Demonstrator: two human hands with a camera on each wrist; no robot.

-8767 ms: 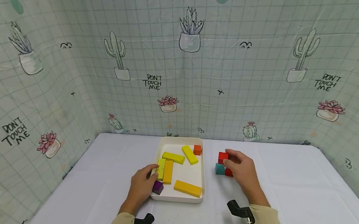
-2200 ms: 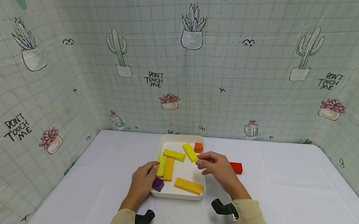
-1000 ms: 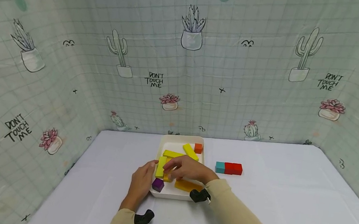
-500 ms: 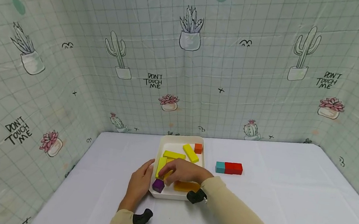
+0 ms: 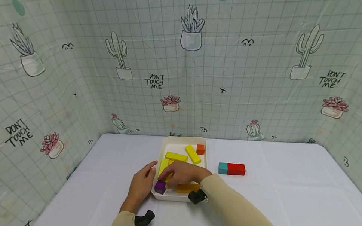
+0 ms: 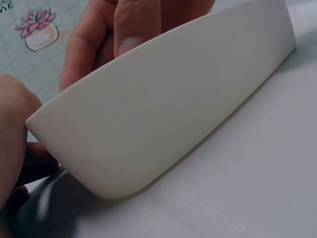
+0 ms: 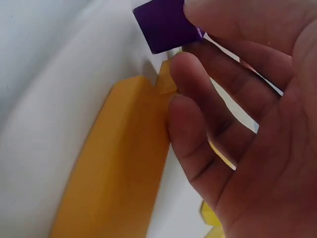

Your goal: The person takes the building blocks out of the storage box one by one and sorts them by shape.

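Observation:
My right hand [image 5: 181, 174] reaches into the white tray [image 5: 175, 198] and pinches a purple cube [image 5: 159, 188] at its near left corner. In the right wrist view the thumb lies on the purple cube [image 7: 166, 25], and the other fingers are bent beside an orange-yellow block [image 7: 116, 158]. My left hand [image 5: 140, 183] rests along the tray's left side with relaxed fingers. The left wrist view is mostly filled by the tray's outer wall [image 6: 163, 104].
Inside the tray lie yellow blocks, among them one slanted yellow block [image 5: 193, 154], and an orange cube [image 5: 200, 149] at the far right corner. Right of the tray, a teal cube [image 5: 222, 168] sits in a row with red cubes [image 5: 236, 169] on the white table [image 5: 278, 200].
My right hand has left the red and teal cubes, which now form a row, and moved left over the tray onto the purple cube. My left hand has stayed at the tray's side.

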